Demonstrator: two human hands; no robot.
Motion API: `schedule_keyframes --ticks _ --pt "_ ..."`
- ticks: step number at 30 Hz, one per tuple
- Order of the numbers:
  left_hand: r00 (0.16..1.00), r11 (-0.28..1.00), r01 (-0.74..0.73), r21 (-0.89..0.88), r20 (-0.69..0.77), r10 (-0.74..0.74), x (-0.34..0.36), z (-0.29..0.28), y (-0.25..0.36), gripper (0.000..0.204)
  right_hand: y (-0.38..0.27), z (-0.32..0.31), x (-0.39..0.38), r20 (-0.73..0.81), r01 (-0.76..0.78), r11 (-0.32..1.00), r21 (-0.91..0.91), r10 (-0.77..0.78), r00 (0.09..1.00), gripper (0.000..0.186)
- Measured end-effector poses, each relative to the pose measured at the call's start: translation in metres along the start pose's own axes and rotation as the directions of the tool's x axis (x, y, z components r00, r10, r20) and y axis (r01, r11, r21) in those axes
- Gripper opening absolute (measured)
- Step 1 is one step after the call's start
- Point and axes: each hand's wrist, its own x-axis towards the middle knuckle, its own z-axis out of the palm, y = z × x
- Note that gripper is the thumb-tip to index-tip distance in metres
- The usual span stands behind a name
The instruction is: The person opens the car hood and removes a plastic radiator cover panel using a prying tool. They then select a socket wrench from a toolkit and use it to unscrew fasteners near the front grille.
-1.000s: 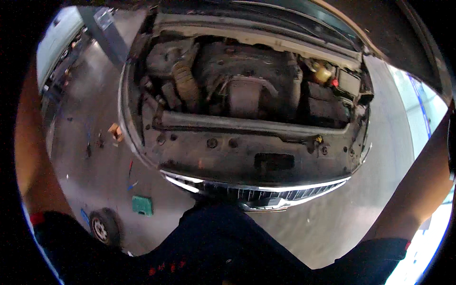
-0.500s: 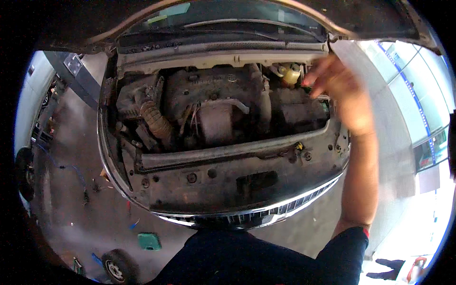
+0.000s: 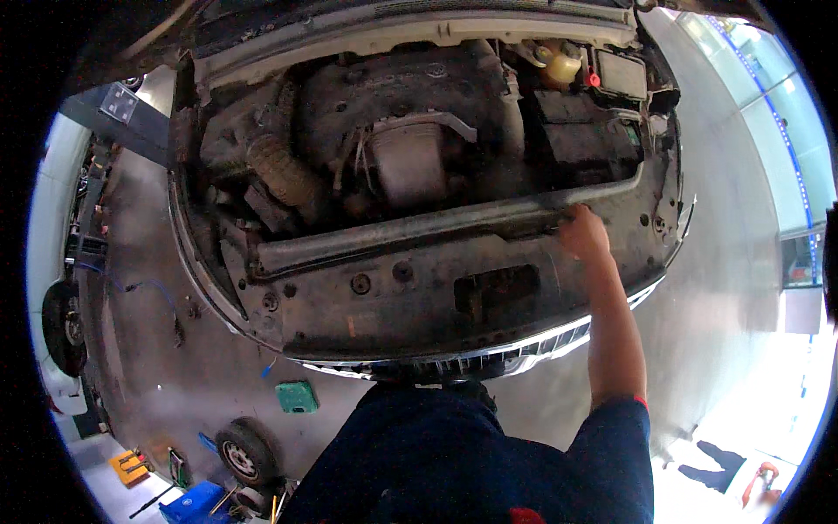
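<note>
My right hand (image 3: 583, 234) reaches over the front panel (image 3: 410, 310) of a car's engine bay. Its fingers are curled and pressed down at the panel's rear edge, on the right side. Whatever lies under the fingertips is hidden by the hand. Behind it sit the black battery (image 3: 585, 135) and a yellowish fluid reservoir (image 3: 560, 66) with a dark cap. A small red cap (image 3: 594, 79) shows beside the reservoir. The dark engine cover (image 3: 393, 92) fills the middle of the bay. My left hand is not in view.
The raised hood (image 3: 131, 44) hangs overhead. Below the bay runs the chrome-edged grille (image 3: 541, 347). On the floor to the left lie a green case (image 3: 297, 397), a wheel (image 3: 247, 451), a blue box (image 3: 196, 504) and a yellow-orange item (image 3: 129, 468). A lift post (image 3: 113, 113) stands at left.
My right hand has come down from beside the reservoir to the front panel, covering the spot where a small yellow piece showed. The view has tilted downward.
</note>
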Motion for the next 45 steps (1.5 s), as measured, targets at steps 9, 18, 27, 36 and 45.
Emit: schedule_keyframes --ticks 9,18,27,36,45 --pt "1.000 1.000 -0.006 0.017 0.005 0.006 0.002 0.000 -0.010 0.053 -0.019 -0.005 0.008 0.217 -0.327 0.745 0.582 0.245 0.945 0.028" --pt "0.999 0.998 -0.049 0.034 -0.003 0.049 0.010 -0.004 -0.016 0.053 -0.005 0.004 0.004 0.311 -0.300 -0.091 0.950 0.378 0.872 0.030" --pt "0.997 0.996 -0.073 0.056 0.012 0.072 0.013 -0.009 -0.021 0.054 0.006 -0.013 -0.001 0.117 0.382 0.910 -0.163 -0.367 0.923 0.030" --pt "0.997 0.995 -0.079 0.063 0.030 0.077 0.014 -0.011 -0.024 0.055 0.042 -0.008 0.039 0.351 0.709 0.490 -0.508 -0.634 0.689 0.024" --pt "0.998 0.995 -0.063 0.078 0.026 0.061 0.014 -0.018 -0.031 0.055 -0.015 -0.048 0.010 0.551 0.796 0.298 -0.527 -0.593 0.587 0.030"
